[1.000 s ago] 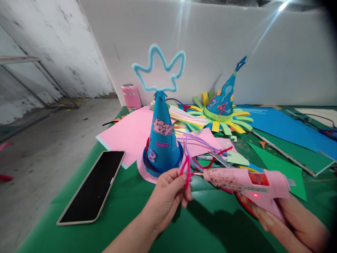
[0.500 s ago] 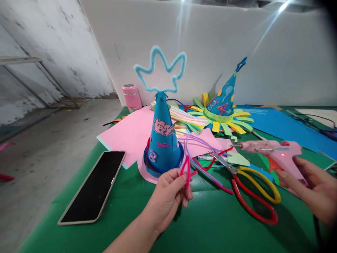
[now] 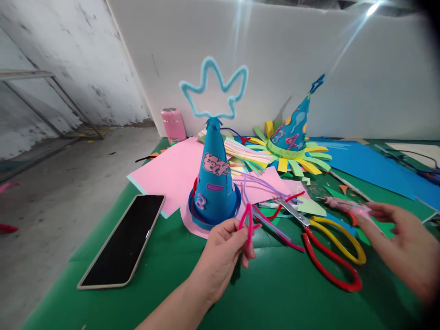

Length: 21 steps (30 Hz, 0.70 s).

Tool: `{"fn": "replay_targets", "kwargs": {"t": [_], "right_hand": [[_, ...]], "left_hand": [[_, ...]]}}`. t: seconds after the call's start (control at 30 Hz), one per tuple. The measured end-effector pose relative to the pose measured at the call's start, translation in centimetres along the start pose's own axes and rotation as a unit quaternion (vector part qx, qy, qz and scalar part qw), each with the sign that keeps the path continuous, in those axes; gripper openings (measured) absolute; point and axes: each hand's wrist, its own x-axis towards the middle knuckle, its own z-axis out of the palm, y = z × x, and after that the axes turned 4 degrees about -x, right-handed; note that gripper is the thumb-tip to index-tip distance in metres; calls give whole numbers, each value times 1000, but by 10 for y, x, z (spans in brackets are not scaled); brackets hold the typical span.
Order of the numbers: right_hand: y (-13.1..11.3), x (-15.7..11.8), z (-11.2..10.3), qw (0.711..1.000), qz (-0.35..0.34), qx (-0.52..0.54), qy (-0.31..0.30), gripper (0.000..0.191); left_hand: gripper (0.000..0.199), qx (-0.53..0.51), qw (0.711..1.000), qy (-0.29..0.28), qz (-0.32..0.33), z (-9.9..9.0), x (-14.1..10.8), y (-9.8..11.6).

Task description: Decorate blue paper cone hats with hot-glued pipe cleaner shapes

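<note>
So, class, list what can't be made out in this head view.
In the head view:
Pink pipe cleaner: pinched part hidden by the left hand.
Glue gun: blurred, handle partly covered by the right hand.
Front hat: rear hidden by its front.
Far hat: band's marks too small.
Blue sheet: cut by right edge.

I stood in what looked like a makeshift craft workshop: the floor (image 3: 99,178) was bare concrete, the white wall (image 3: 68,50) scuffed and stained, and the green-covered table (image 3: 292,298) was strewn with coloured paper (image 3: 165,169), pipe cleaners (image 3: 296,247), scissors (image 3: 305,221) and decorated cone hats (image 3: 218,197); the right hand (image 3: 398,236) held a glue gun (image 3: 347,206).
</note>
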Motion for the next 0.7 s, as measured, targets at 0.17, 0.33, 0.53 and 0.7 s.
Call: {"fn": "replay_targets", "kwargs": {"t": [0.17,0.33,0.53,0.7], "right_hand": [[-113,-38,10,926,-121,252,-253,13],[-160,-45,31,839,-66,396,-368,27],[-164,-47,42,791,-18,478,-380,28],[-158,-46,39,768,26,514,-380,25]], "left_hand": [[17,34,998,38,41,-2,0,-2],[12,43,994,54,82,-3,0,-1],[13,54,992,68,93,-2,0,0],[17,73,992,61,83,-4,1,-1]]}}
